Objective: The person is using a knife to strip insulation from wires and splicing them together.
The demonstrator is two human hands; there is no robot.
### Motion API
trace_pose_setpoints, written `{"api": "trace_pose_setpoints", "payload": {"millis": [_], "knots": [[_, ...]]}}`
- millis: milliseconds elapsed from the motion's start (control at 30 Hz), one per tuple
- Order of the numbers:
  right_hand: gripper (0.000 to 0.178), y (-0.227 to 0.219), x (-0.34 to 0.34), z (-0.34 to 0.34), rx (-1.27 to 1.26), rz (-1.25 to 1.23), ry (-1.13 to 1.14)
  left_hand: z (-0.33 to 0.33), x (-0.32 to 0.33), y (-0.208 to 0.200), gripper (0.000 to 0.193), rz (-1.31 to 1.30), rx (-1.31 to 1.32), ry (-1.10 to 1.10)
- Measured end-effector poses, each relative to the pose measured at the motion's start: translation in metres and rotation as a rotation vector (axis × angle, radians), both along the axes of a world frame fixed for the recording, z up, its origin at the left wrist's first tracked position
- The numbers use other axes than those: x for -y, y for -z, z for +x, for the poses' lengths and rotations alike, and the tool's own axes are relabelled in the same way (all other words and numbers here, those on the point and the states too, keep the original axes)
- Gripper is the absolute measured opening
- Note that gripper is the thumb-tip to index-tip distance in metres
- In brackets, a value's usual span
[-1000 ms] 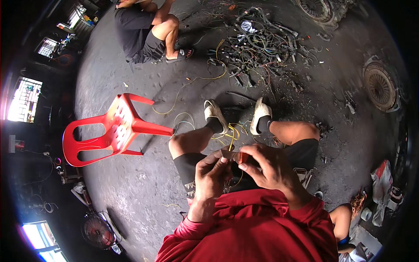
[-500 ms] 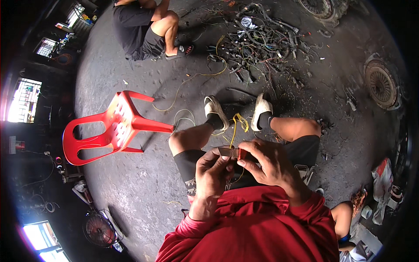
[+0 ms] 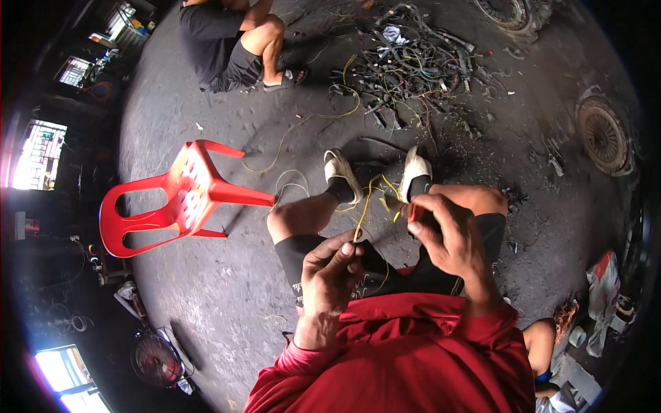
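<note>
My left hand [image 3: 329, 272] is closed, pinching a thin yellow wire [image 3: 363, 215] between thumb and forefinger. From that pinch the wire rises toward my feet, then bends over near the right shoe. My right hand [image 3: 451, 237] is wrapped round the orange handle [image 3: 415, 215] of a knife. Its flat blade [image 3: 394, 204] points left, apart from the wire in my left hand. Most of the handle is hidden by my fingers. Both hands are above my lap.
A red plastic chair [image 3: 175, 199] lies tipped over on the left. Ahead is a heap of dark cables and wires [image 3: 420, 69], with a person [image 3: 227, 51] crouching to its left. A round metal disc [image 3: 602, 134] stands at right, a fan [image 3: 157, 359] at lower left.
My right hand has moved right and away from my left hand, taking the knife off the wire. My left hand has stayed nearly in place, and the yellow wire has shifted its bend.
</note>
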State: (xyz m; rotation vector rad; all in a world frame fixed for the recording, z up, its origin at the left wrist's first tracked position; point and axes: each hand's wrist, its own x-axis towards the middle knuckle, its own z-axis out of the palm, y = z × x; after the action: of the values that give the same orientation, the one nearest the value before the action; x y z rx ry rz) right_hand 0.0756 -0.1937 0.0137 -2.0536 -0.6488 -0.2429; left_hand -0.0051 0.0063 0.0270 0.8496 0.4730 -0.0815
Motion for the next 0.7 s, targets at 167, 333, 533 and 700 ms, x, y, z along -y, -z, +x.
{"api": "trace_pose_setpoints", "payload": {"millis": [167, 333, 533, 700], "knots": [[0.03, -0.007, -0.015, -0.018, -0.033, -0.07, -0.189, 0.002, 0.001, 0.005, 0.02, -0.089, 0.049, 0.01], [0.032, -0.007, -0.025, -0.023, -0.037, -0.084, -0.197, -0.001, -0.001, 0.01, 0.02, -0.084, 0.072, 0.049], [0.03, -0.007, -0.029, -0.022, -0.037, -0.052, -0.189, -0.002, 0.001, 0.008, 0.022, 0.052, 0.101, 0.043], [0.029, -0.01, -0.029, -0.022, -0.049, -0.079, -0.184, 0.0, 0.004, 0.005, 0.021, 0.046, 0.096, 0.032]]}}
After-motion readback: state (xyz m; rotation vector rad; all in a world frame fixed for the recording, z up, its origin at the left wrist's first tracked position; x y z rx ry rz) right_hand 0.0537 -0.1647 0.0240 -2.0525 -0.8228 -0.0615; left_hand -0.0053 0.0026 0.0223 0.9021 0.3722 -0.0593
